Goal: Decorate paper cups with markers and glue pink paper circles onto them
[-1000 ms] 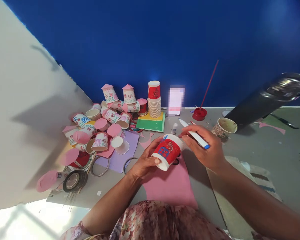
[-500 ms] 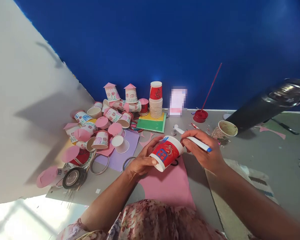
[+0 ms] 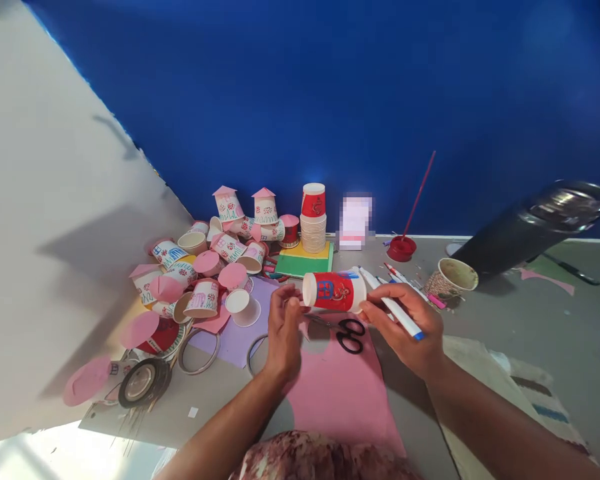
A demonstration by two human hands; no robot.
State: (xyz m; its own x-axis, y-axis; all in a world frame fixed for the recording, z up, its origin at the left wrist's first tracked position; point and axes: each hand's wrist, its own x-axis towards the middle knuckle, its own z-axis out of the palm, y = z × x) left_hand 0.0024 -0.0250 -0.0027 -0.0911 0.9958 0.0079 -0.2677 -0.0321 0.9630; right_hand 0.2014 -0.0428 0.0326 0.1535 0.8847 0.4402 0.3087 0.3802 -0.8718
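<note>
A red-and-white paper cup lies sideways in the air above the table, with a blue window drawn on it. My right hand pinches its rim end between thumb and fingers. The same hand also grips a white marker with a blue end, slanting across the fingers. Beside the cup's base is my left hand, its thumb raised and fingers loosely apart; whether a fingertip touches the cup I cannot tell. Black-handled scissors rest below the cup on a pink sheet.
Decorated paper cups with pink tops are heaped at the left, near tape rolls. A cup stack stands on a green-and-yellow book. At right are markers, a patterned cup, a dark flask and a cloth.
The cup has turned to lie level. My left hand has let go of its side and moved left; my right hand has taken hold of the rim while keeping the marker.
</note>
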